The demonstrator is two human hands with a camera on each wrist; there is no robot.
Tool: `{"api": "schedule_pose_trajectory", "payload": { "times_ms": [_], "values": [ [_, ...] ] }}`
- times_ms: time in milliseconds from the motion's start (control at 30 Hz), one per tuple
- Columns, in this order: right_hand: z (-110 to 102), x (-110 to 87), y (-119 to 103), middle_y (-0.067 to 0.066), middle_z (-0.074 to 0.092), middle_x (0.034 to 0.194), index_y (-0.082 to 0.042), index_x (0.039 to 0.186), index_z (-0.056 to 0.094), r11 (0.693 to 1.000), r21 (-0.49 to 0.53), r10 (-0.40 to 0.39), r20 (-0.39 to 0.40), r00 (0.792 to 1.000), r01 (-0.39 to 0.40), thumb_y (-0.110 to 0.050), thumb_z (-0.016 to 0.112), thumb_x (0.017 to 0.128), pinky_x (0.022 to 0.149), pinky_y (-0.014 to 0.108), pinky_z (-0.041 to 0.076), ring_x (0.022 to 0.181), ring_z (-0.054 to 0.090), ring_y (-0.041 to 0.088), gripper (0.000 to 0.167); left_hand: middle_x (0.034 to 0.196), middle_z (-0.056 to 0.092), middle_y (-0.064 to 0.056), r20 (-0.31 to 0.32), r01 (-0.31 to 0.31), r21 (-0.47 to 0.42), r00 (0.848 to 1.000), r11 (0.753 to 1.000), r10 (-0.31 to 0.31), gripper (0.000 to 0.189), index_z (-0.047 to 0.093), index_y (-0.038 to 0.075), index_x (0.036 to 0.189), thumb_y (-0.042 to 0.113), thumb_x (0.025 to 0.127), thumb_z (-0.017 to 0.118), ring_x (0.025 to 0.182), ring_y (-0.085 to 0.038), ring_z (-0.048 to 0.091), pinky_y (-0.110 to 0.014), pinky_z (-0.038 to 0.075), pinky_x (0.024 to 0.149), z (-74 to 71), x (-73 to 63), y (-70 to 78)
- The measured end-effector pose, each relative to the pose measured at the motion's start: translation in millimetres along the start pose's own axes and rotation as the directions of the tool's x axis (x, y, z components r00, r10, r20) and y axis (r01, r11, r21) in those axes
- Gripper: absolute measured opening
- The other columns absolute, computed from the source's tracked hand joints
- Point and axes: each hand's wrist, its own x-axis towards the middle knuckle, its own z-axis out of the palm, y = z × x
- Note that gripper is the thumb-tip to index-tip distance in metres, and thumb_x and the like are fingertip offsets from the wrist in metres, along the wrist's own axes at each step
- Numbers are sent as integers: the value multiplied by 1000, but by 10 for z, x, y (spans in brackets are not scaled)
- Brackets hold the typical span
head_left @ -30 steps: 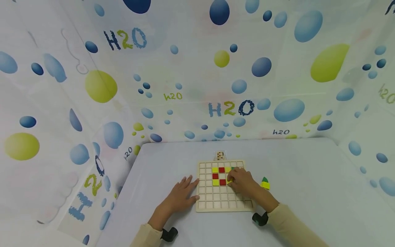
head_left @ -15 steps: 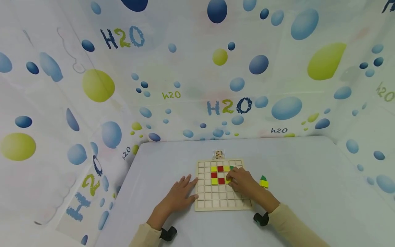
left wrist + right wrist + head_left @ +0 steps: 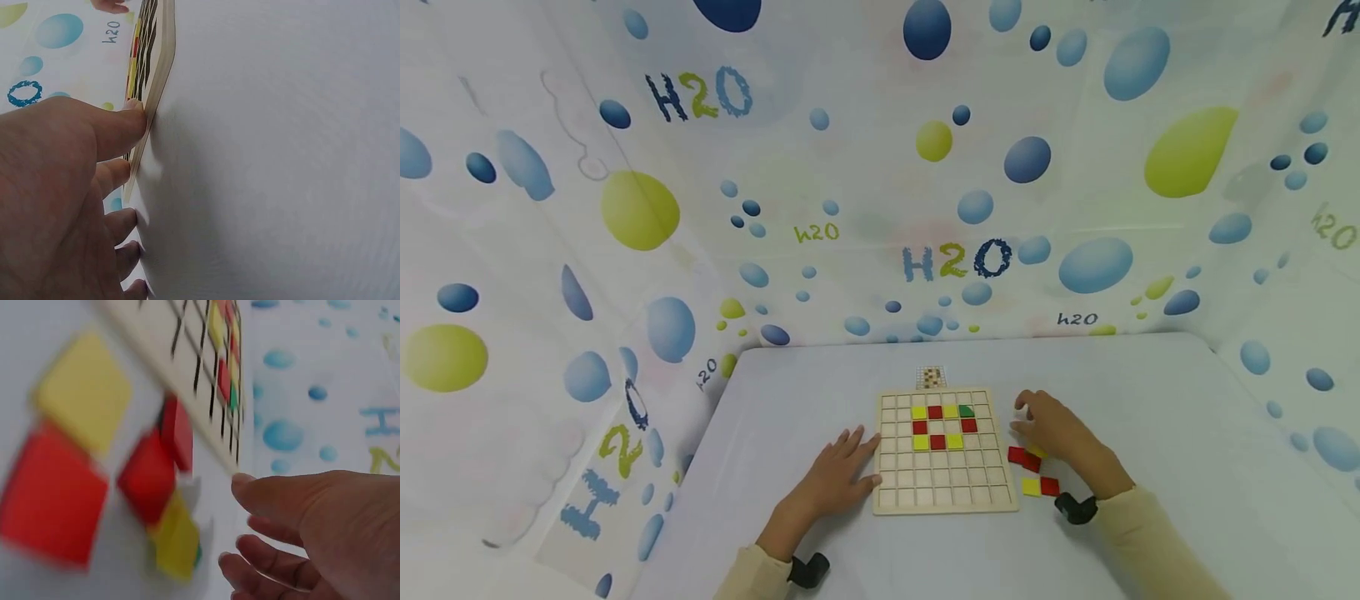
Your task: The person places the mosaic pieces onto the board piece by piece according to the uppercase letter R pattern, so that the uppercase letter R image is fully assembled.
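Observation:
A wooden grid board (image 3: 902,483) lies on the white table, with a ring of yellow and red square tiles and one green piece (image 3: 966,411) in its cells. My left hand (image 3: 838,471) has its fingers spread, and its thumb and index fingertip touch the board's left edge. To the right of the board, my right hand (image 3: 1058,427) hovers with loosely bent fingers; nothing shows between them. Beneath and in front of it lie several loose tiles, among them a red tile (image 3: 1049,486) and a yellow tile (image 3: 1032,487); the hand partly hides another yellow one.
Behind the board lies a small card (image 3: 931,377) printed with a coloured grid pattern. White curtains with blue and green spots enclose the table (image 3: 805,383) at the back and sides. Each wrist wears a black camera.
My right hand has come off the board and moved right, uncovering a red tile in the second row of the ring and the loose tiles beside the board. My left hand stays put.

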Motion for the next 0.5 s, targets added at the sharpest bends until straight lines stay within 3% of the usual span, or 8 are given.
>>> {"api": "schedule_pose_trajectory", "payload": {
  "times_ms": [133, 267, 400, 500],
  "values": [
    [-192, -4, 226, 15, 64, 100, -2, 120, 59, 998, -13, 66, 45, 997, -66, -23, 78, 97, 76, 40, 58, 87, 58, 27, 37, 170, 31, -22, 5, 3, 9, 1000, 1000, -3, 65, 43, 13, 162, 40, 106, 62, 157, -48, 27, -68, 26, 123, -20, -12, 7],
    [-230, 6, 349, 11, 63, 94, -5, 108, 60, 995, 7, 98, 89, 991, -99, -26, 78, 97, 73, 36, 54, 88, 58, 27, 30, 170, 31, -23, 1, 0, -2, 1000, 1000, 0, 65, 43, 12, 162, 38, 106, 62, 158, -47, 27, -68, 25, 124, -41, -22, 19],
    [-153, 56, 410, 10, 61, 90, -7, 104, 58, 993, 31, 116, 55, 992, -118, -30, 75, 99, 71, 34, 52, 86, 57, 26, 29, 170, 32, -23, -1, -6, -13, 1000, 1000, 6, 66, 44, 11, 161, 39, 105, 63, 158, -47, 27, -69, 26, 123, -43, -26, 29],
    [-103, 93, 421, 14, 63, 98, -4, 112, 60, 997, 34, 75, -1, 997, -74, -29, 73, 101, 79, 41, 58, 90, 59, 28, 30, 170, 31, -22, 3, -2, -14, 1000, 1000, 3, 67, 43, 12, 162, 41, 105, 63, 158, -46, 26, -68, 25, 124, -20, -17, 19]
  ]
}}
